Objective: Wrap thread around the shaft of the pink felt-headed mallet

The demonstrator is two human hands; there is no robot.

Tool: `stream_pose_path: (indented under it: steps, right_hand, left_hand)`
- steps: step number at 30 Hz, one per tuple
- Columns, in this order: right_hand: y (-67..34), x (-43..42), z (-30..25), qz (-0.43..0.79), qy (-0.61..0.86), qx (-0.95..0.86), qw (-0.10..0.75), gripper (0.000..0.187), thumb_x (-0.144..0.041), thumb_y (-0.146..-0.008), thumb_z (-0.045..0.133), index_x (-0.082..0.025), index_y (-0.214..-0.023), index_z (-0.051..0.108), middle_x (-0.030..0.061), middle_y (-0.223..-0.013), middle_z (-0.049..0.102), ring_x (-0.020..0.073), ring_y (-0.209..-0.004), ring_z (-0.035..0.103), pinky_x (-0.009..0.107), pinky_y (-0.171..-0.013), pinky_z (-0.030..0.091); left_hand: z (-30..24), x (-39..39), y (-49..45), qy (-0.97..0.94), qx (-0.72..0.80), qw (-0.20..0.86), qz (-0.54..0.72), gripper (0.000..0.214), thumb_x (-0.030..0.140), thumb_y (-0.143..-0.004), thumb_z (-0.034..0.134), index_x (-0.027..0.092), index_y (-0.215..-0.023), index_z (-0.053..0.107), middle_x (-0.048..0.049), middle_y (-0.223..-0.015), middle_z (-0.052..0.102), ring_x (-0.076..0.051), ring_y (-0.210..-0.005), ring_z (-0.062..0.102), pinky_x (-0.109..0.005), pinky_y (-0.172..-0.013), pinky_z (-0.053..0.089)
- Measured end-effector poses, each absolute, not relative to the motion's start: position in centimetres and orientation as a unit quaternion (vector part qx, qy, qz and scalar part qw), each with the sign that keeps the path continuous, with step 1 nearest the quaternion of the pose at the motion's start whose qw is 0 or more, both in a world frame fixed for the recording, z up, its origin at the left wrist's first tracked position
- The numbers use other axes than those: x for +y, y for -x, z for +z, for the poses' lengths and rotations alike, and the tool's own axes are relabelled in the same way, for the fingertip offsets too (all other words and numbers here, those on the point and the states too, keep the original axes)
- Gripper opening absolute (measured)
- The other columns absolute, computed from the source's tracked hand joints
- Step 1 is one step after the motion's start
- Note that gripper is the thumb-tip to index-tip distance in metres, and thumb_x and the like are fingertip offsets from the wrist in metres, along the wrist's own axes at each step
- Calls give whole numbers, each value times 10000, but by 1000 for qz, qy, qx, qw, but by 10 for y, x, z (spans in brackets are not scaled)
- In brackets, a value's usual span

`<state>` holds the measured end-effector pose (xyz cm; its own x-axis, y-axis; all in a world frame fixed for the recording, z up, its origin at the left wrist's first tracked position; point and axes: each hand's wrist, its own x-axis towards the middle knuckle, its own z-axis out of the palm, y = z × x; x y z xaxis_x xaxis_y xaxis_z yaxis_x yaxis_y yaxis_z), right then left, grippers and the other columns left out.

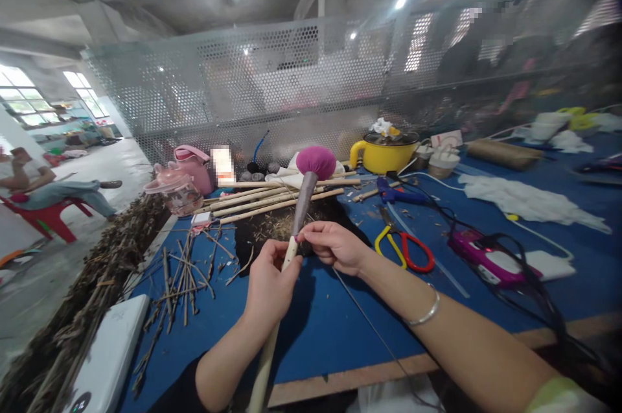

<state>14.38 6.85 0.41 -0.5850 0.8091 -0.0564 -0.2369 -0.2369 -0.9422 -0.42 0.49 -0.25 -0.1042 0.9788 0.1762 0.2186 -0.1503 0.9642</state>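
My left hand (271, 283) is closed around a pale bamboo stick (265, 361) that rises toward a magenta pompom head (315, 162) on a grey-wrapped neck (304, 205). My right hand (334, 246) pinches at the base of that grey wrap, right next to my left thumb, and a thin dark wire (369, 322) trails from it toward me. A silver bangle (427, 312) sits on my right wrist. Both hands hover over the blue table (340, 329).
Yellow-and-red scissors (403, 247), a blue glue gun (396, 194), a pink device with black cables (481, 257), bamboo sticks (272, 199), loose twigs (184, 277), a yellow pot (386, 152), a pink jug (194, 170). A perforated metal screen (291, 82) stands behind. A seated person (43, 189) at far left.
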Motion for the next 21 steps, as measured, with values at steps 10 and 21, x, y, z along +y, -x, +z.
stream_pose_path:
  steps: [10,21]
  right_hand:
    - [-144,68,3,703,293,-543,354,207,-320,-703,634,-128,-778,612,-107,-376,289,25,-332,153,171,-320,97]
    - [-143,71,1,681,299,-570,350,215,-334,-703,634,-130,-720,565,-103,-374,304,26,-316,180,173,-308,118]
  left_hand:
    - [-2,4,5,-548,540,371,520,213,315,-731,585,167,-878,540,16,-719,590,-69,-503,473,-190,-504,383]
    - [1,2,0,-507,544,410,528,256,341,-708,615,168,-863,508,48,-618,539,-45,-407,424,-162,-376,352]
